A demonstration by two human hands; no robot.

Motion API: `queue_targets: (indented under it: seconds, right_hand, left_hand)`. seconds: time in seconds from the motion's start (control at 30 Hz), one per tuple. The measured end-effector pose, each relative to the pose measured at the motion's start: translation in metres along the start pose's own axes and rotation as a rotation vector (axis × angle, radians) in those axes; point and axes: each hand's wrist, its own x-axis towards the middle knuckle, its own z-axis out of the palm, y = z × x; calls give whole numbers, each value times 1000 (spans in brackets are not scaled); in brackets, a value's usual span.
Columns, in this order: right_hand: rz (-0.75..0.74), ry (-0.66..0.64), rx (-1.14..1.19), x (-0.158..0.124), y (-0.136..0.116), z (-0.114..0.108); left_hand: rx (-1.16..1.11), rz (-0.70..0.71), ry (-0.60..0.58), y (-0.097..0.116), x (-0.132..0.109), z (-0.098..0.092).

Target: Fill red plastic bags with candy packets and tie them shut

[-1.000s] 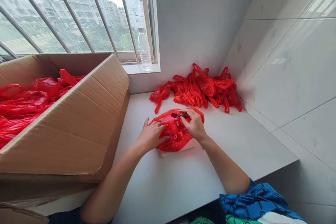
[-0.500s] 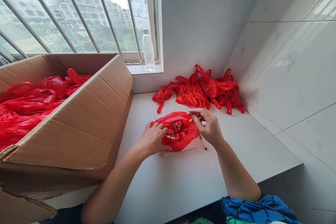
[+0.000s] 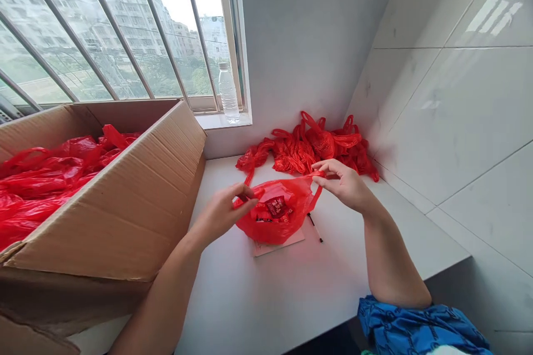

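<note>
A thin red plastic bag [image 3: 266, 233] hangs open between my hands, with several small red and dark red wrapped packets [image 3: 275, 208] inside it. My left hand [image 3: 222, 211] pinches the bag's left side near the rim. At the far right, my right hand [image 3: 343, 184] grips the bag's handle between thumb and fingers and pulls it outward. Partly under the bag lies a pale notepad [image 3: 278, 247], and a pen [image 3: 315, 227] rests just to its right on the white table [image 3: 250, 299].
On the left stands a large cardboard box [image 3: 112, 205] filled with red plastic bags [image 3: 50, 172]. Knotted red bags [image 3: 316, 144] are heaped against the back wall. A clear water bottle [image 3: 229, 94] stands on the windowsill. A tiled wall [image 3: 458, 122] bounds the right side.
My right hand, earlier loose at the bag's right rim, now holds its handle and has stretched it out. My left hand has moved left and up from resting on the rim to pinching its side.
</note>
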Motion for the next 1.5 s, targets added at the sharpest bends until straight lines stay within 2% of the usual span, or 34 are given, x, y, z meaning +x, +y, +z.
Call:
queue_targets:
  seconds: [0.1, 0.17, 0.23, 0.3, 0.47, 0.6, 0.67, 0.77, 0.9, 0.97, 1.03, 1.13, 1.27, 1.4, 1.5]
  right_hand:
    - [-121, 148, 445, 23, -14, 16]
    - [-141, 206, 695, 35, -23, 33]
    - [-116, 226, 875, 44, -32, 50]
    - [-96, 233, 1011, 49, -38, 64]
    - [-55, 195, 1186, 50, -43, 80]
    - [-128, 13, 969, 43, -46, 85]
    - [-168, -98, 750, 38, -48, 88]
    - [-169, -221, 529, 31, -50, 95]
    - [-92, -460, 638, 25, -49, 102]
    - [-67, -489, 679, 25, -46, 103]
    - [-27, -458, 722, 27, -41, 104]
    - [55, -365, 820, 33, -32, 107]
    - [87, -237, 857, 39, -28, 109]
    - [7, -342, 780, 37, -33, 100]
    - [-127, -414, 651, 35, -37, 89]
  left_hand:
    - [-400, 2, 389, 10, 8, -8]
    - [-579, 35, 578, 18, 13, -8]
    - [-676, 80, 673, 26, 16, -6]
    - [-748, 109, 697, 30, 18, -5]
    - [-932, 29, 596, 26, 19, -5]
    - [-789, 17, 535, 23, 19, 3]
    - [-679, 27, 405, 22, 18, 11]
    - [-637, 16, 123, 16, 16, 22]
    - [-810, -17, -113, 9, 15, 25]
    - [-831, 8, -171, 11, 13, 22]
    - [-754, 21, -184, 14, 11, 20]
    - [-652, 18, -138, 16, 11, 20]
    - [-829, -53, -52, 7, 17, 23]
    - [-935, -194, -30, 0, 23, 22]
    - [-809, -147, -68, 0, 23, 20]
